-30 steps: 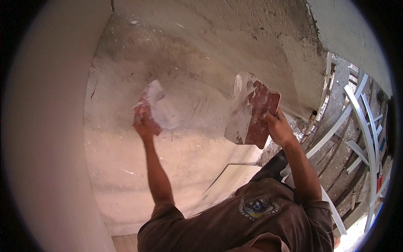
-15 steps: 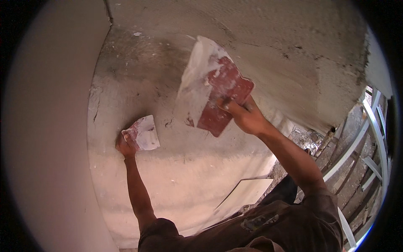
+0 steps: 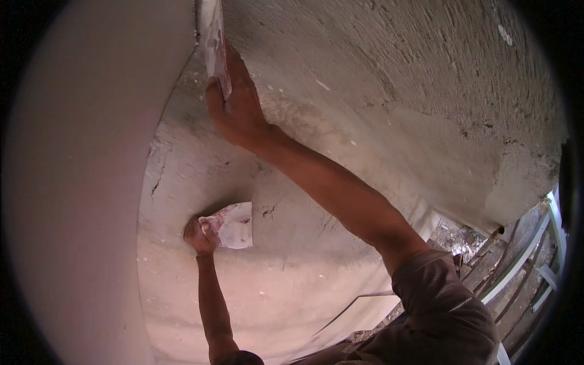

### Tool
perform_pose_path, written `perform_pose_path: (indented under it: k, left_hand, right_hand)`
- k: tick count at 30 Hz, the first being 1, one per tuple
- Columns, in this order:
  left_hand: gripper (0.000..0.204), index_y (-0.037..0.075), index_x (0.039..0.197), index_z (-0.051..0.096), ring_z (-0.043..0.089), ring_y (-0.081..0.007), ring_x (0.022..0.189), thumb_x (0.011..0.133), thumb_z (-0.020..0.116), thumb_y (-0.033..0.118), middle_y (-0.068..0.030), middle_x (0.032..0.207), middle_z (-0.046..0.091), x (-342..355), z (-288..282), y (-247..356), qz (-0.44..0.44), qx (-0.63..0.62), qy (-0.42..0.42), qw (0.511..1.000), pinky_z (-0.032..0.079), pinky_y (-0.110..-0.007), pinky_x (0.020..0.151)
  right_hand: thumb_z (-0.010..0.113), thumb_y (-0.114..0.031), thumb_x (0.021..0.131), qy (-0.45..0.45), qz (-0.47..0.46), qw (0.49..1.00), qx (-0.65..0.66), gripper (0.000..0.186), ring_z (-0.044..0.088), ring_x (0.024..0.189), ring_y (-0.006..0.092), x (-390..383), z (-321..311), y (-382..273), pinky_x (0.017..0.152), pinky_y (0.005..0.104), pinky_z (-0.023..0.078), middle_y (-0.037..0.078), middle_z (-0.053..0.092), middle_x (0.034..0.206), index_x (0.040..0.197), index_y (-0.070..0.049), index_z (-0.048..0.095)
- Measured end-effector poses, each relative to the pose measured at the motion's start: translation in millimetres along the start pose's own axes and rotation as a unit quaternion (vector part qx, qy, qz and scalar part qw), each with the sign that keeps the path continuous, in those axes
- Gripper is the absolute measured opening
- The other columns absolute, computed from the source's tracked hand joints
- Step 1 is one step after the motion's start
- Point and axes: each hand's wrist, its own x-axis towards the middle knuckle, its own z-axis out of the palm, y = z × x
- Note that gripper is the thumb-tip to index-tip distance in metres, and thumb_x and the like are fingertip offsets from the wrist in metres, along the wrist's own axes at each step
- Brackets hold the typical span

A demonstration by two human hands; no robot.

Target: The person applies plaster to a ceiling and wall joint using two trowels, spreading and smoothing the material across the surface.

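Note:
My right hand (image 3: 243, 112) is closed round a wide putty knife (image 3: 216, 52) with a red grip and white putty smeared on it. This knife stands nearly edge-on, its far part at the corner where the smooth pale surface meets the rough grey wall. Whether its edge touches the wall cannot be told. Lower down, my left hand (image 3: 201, 236) grips a smaller putty knife (image 3: 236, 226), reddish at the grip, its blade coated with white putty. That one is in front of the stained plaster wall (image 3: 292, 207).
A smooth pale surface (image 3: 85, 182) fills the left side. Rough grey plaster (image 3: 426, 73) spreads over the upper right, and a crack (image 3: 159, 173) runs near the corner. At lower right are planks (image 3: 517, 298) and pale strips (image 3: 517, 258). A pale flat board (image 3: 365, 313) is below.
My right hand has swung up and left with the wide putty knife, turning it from face-on to edge-on at the corner. My left hand shows slightly lower and further right.

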Motion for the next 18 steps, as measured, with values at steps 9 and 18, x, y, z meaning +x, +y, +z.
perform_pose_path:
  k: [9, 18]
  left_hand:
    - [0.051, 0.002, 0.073, 0.053, 0.053, -0.0399, 0.058, 0.099, 0.037, 0.043, -0.0181, 0.066, 0.052, 6, -4, 9, 0.011, 0.002, 0.009, 1.0, 0.039, -0.049, 0.051]
    - [0.051, 0.001, 0.073, 0.053, 0.052, -0.0398, 0.057, 0.1, 0.037, 0.043, -0.018, 0.065, 0.05, 11, -2, 13, 0.018, -0.018, 0.015, 1.0, 0.039, -0.048, 0.052]
  right_hand:
    - [0.049, 0.004, 0.079, -0.063, 0.051, 0.99, 0.116, 0.081, 0.025, 0.141, 0.0438, 26, 4, 6, 0.118, 0.0448, 0.02, 0.029, 0.027, 0.15, 0.151, 0.001, 0.013]
    - [0.053, 0.006, 0.078, -0.057, -0.01, 0.998, 0.015, 0.087, 0.024, 0.143, 0.0409, 26, 13, 6, 0.118, 0.0432, 0.021, 0.023, 0.023, 0.155, 0.154, -0.005, 0.012]
